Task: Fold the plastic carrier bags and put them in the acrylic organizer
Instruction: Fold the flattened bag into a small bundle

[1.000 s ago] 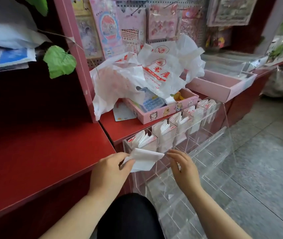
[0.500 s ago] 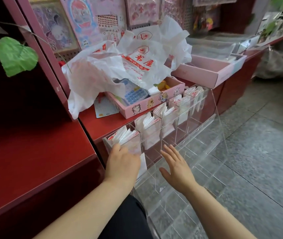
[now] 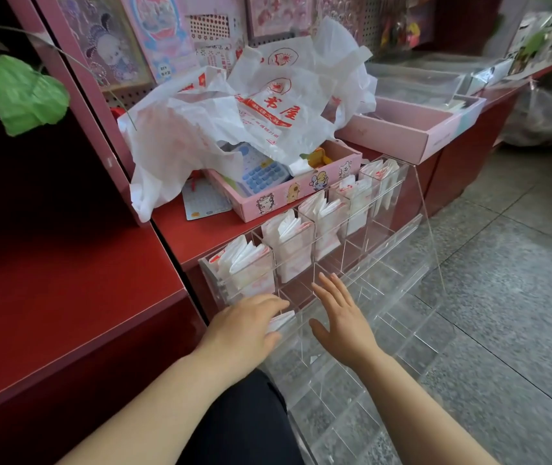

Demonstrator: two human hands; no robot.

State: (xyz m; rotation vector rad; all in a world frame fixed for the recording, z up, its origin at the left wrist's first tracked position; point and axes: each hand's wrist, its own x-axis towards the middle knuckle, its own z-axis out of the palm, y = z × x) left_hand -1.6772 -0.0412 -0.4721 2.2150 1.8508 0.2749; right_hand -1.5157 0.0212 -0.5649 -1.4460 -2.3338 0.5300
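Observation:
The clear acrylic organizer (image 3: pixel 399 236) leans against the red counter, its top row of compartments filled with folded white bags (image 3: pixel 288 229). One folded white bag (image 3: pixel 279 321) sits in the leftmost compartment of the second row. My left hand (image 3: pixel 247 327) lies over that compartment with fingers extended, touching the bag. My right hand (image 3: pixel 341 317) hovers flat and open just to its right, above the neighbouring compartment, holding nothing. A heap of unfolded white carrier bags with red print (image 3: pixel 251 109) sits on the counter behind.
A pink tray (image 3: pixel 288 193) with a blue calculator (image 3: pixel 261 171) lies under the heap. A larger pink box (image 3: pixel 412 135) stands to the right. A red shelf (image 3: pixel 66 280) is at left, grey floor tiles (image 3: pixel 503 313) at right. The lower organizer rows hold nothing.
The folded bag went from between my hands down into the second-row left compartment. My right hand let go and opened flat; my left hand flattened over the bag.

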